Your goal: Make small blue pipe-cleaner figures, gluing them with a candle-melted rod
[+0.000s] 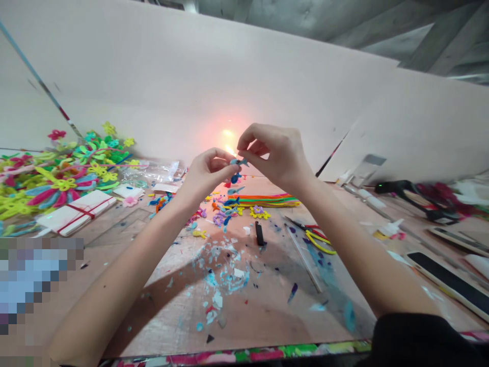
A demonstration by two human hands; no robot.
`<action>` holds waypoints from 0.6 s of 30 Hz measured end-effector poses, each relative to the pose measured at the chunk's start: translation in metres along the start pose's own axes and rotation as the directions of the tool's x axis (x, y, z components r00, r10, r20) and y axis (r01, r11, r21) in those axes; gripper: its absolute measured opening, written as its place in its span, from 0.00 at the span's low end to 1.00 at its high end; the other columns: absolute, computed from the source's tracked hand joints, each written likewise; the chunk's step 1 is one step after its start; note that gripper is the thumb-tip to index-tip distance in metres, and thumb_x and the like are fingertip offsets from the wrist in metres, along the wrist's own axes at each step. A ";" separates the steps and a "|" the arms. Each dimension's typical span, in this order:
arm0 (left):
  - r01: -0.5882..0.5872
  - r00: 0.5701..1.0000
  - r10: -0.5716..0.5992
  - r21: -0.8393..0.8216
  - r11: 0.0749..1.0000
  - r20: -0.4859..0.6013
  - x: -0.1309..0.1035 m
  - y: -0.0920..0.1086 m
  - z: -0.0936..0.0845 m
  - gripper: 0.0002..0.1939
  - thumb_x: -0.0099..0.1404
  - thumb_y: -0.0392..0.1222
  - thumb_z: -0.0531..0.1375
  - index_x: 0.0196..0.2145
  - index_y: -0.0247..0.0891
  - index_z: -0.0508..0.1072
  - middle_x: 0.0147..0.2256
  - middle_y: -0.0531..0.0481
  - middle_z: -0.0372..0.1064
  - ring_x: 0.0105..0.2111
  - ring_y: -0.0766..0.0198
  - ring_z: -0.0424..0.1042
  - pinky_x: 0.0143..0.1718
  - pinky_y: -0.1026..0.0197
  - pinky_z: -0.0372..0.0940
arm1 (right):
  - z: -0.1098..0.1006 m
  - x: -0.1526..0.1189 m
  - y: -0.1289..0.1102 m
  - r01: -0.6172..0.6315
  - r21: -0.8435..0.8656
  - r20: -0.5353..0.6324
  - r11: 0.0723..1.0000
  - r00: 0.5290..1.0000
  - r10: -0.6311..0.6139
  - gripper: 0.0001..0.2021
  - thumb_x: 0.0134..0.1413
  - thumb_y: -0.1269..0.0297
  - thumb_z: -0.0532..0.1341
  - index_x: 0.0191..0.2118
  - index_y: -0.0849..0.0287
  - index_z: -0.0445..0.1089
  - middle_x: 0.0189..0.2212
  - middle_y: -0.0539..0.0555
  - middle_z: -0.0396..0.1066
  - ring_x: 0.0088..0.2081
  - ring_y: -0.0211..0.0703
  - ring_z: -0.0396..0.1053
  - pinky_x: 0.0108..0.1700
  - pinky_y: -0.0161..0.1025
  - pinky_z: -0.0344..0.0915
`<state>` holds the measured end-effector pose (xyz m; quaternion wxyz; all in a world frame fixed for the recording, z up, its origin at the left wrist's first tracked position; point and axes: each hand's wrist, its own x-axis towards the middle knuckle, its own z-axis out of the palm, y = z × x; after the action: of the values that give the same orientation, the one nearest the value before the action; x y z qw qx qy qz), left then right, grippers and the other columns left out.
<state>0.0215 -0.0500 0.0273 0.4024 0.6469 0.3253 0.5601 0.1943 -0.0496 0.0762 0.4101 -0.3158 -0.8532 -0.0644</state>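
My left hand (pixel 208 165) pinches a small blue, fish-shaped piece (pixel 243 162) between thumb and fingertips, raised above the worktop. Just over that piece, my right hand (pixel 273 153) has its thumb and forefinger closed together; anything in that pinch is too small to make out. A bright glare (pixel 228 136) shows behind the fingertips, against the white panel. Under my hands lie a dark blue fish-shaped piece (pixel 232 202) and several small colourful pieces, among them a purple and yellow one (pixel 260 212).
Fuzzy flowers (pixel 63 183) pile up at the left beside a white box (pixel 78 211) with red string. Nearer the middle lie a black lighter-like stick (pixel 260 233), scissors with yellow handles (pixel 319 242), a clear rod (pixel 304 259) and colourful strips (pixel 267 200). Blue scraps (pixel 217 275) litter the worktop.
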 end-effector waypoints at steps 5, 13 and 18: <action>-0.045 0.999 0.045 0.025 0.999 -0.001 0.001 -0.004 -0.003 0.08 0.57 0.38 0.67 0.35 0.38 0.74 0.27 0.51 0.74 0.28 0.66 0.74 0.31 0.62 0.66 | 0.000 0.001 -0.002 -0.008 0.001 0.008 1.000 1.000 0.008 0.05 0.56 0.72 0.58 0.34 0.56 0.69 0.33 0.49 0.71 0.32 0.37 0.70 0.37 0.40 0.68; -0.045 0.998 0.046 0.017 0.999 -0.049 0.000 0.001 0.000 0.07 0.55 0.35 0.67 0.33 0.34 0.75 0.25 0.52 0.72 0.25 0.69 0.71 0.28 0.63 0.66 | 0.001 0.001 -0.002 0.001 0.008 -0.005 1.000 1.000 -0.001 0.05 0.54 0.73 0.58 0.33 0.57 0.69 0.32 0.49 0.71 0.31 0.36 0.71 0.36 0.39 0.69; -0.040 0.997 0.042 0.028 0.999 -0.063 0.000 0.002 0.000 0.06 0.55 0.34 0.67 0.31 0.35 0.75 0.24 0.53 0.71 0.24 0.70 0.70 0.27 0.64 0.64 | 0.002 0.002 -0.002 -0.009 0.026 -0.019 1.000 1.000 0.009 0.04 0.54 0.74 0.58 0.33 0.58 0.68 0.33 0.48 0.72 0.31 0.36 0.71 0.36 0.39 0.69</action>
<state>0.0220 -0.0508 0.0291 0.3717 0.6404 0.3320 0.5844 0.1905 -0.0498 0.0762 0.4227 -0.3137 -0.8485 -0.0544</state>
